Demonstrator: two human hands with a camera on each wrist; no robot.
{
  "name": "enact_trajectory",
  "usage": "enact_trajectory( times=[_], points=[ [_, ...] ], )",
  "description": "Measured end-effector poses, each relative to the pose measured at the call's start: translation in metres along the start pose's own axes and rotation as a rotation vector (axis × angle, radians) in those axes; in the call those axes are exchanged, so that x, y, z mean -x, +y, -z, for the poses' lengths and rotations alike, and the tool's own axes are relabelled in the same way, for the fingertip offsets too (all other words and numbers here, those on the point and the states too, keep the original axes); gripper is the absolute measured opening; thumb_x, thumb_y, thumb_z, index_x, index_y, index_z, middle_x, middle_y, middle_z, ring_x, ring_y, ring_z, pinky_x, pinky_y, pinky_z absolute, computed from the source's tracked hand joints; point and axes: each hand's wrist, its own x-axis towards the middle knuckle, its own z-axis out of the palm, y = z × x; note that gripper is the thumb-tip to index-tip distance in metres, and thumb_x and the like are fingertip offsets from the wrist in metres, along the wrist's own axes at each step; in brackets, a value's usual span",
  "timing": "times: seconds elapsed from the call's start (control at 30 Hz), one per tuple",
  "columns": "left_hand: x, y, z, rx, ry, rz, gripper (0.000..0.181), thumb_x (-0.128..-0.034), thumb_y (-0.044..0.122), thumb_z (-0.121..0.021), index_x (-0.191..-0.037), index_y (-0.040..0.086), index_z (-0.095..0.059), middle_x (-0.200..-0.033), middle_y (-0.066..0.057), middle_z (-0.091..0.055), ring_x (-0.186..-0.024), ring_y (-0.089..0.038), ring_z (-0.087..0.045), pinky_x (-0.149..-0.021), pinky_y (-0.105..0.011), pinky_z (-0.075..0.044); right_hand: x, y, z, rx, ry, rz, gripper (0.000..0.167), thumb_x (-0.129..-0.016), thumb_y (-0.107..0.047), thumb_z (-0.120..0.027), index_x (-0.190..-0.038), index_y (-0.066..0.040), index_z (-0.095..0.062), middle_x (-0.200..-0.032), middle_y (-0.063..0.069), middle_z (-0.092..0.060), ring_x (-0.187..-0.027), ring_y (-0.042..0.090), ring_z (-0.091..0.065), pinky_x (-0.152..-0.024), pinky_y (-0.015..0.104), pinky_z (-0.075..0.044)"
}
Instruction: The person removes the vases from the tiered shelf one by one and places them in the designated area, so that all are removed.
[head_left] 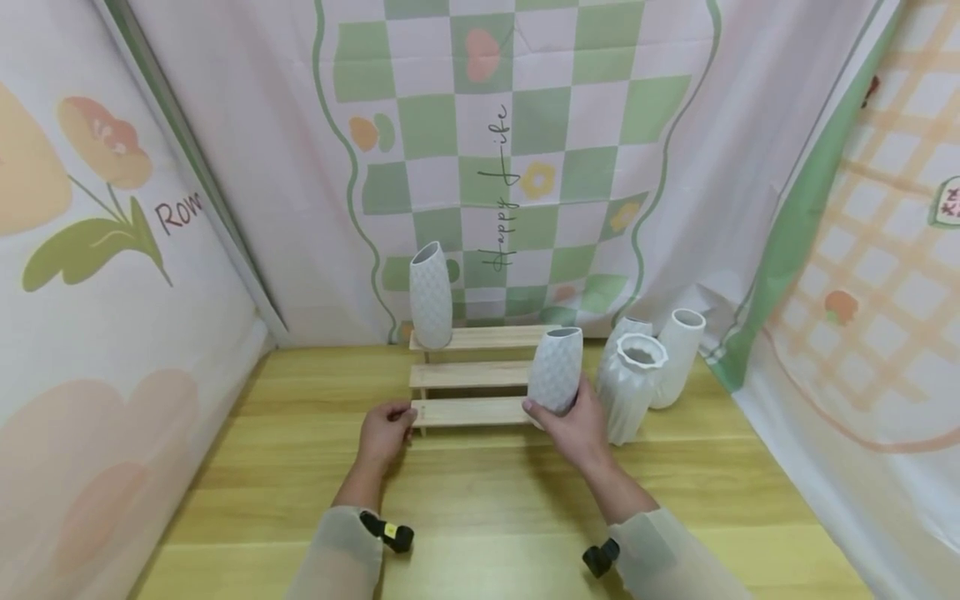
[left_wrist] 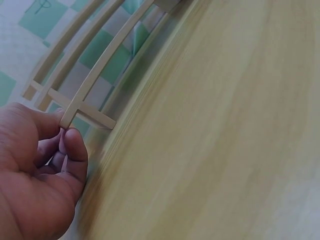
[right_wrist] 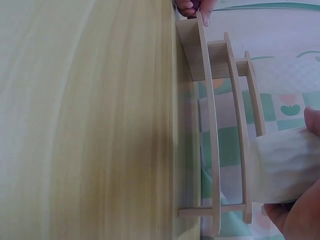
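A three-step wooden rack (head_left: 472, 411) stands on the table. My left hand (head_left: 384, 433) pinches the left end of its lowest board; the left wrist view shows thumb and fingertips of the left hand (left_wrist: 40, 175) at the corner of the rack (left_wrist: 102, 65). My right hand (head_left: 583, 429) grips a white textured vase (head_left: 555, 371) low down, upright at the rack's right end. In the right wrist view, the base of the held vase (right_wrist: 282, 165) is by the middle board; contact is unclear. Another white vase (head_left: 431, 300) stands on the top board's left end.
Right of the rack, close to my right hand, stand a ruffled-rim white vase (head_left: 630, 387), a smooth tall one (head_left: 678, 362) and a partly hidden one (head_left: 611, 342). A patterned cloth (head_left: 525, 108) hangs behind the wooden table (head_left: 480, 508).
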Motion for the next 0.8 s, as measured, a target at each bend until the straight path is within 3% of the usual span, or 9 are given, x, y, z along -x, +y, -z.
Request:
enact_trajectory(
  times=[0.37, 0.6, 0.8],
  points=[
    [0.001, 0.000, 0.001, 0.003, 0.005, -0.013, 0.028, -0.0988, 0.012, -0.070, -0.119, -0.007, -0.070, -0.091, -0.016, -0.070, -0.067, -0.017, -0.063, -0.059, -0.025, -0.054, 0.009, 0.006, 0.004, -0.034, -0.001, 0.002, 0.094, -0.079, -0.037, -0.092, -0.150, -0.003, -0.041, -0.139, 0.023, -0.056, -0.127, 0.042, -0.057, -0.105, 0.059, -0.048],
    [0.002, 0.001, 0.001, -0.004, 0.008, -0.014, 0.028, -0.0989, 0.012, -0.070, -0.120, -0.006, -0.071, -0.091, -0.015, -0.070, -0.067, -0.016, -0.063, -0.059, -0.025, -0.054, 0.016, 0.010, 0.007, -0.035, -0.006, 0.005, 0.092, -0.078, -0.039, -0.093, -0.149, -0.007, -0.043, -0.139, 0.020, -0.056, -0.129, 0.040, -0.055, -0.108, 0.060, -0.046],
    [0.001, -0.001, -0.001, -0.003, 0.003, -0.015, 0.028, -0.0992, 0.012, -0.070, -0.120, -0.006, -0.070, -0.092, -0.016, -0.070, -0.069, -0.018, -0.064, -0.060, -0.026, -0.054, 0.028, 0.010, 0.014, 0.001, 0.014, -0.034, 0.092, -0.077, -0.039, -0.093, -0.146, -0.003, -0.044, -0.135, 0.023, -0.058, -0.126, 0.041, -0.057, -0.107, 0.059, -0.047]
  ],
)
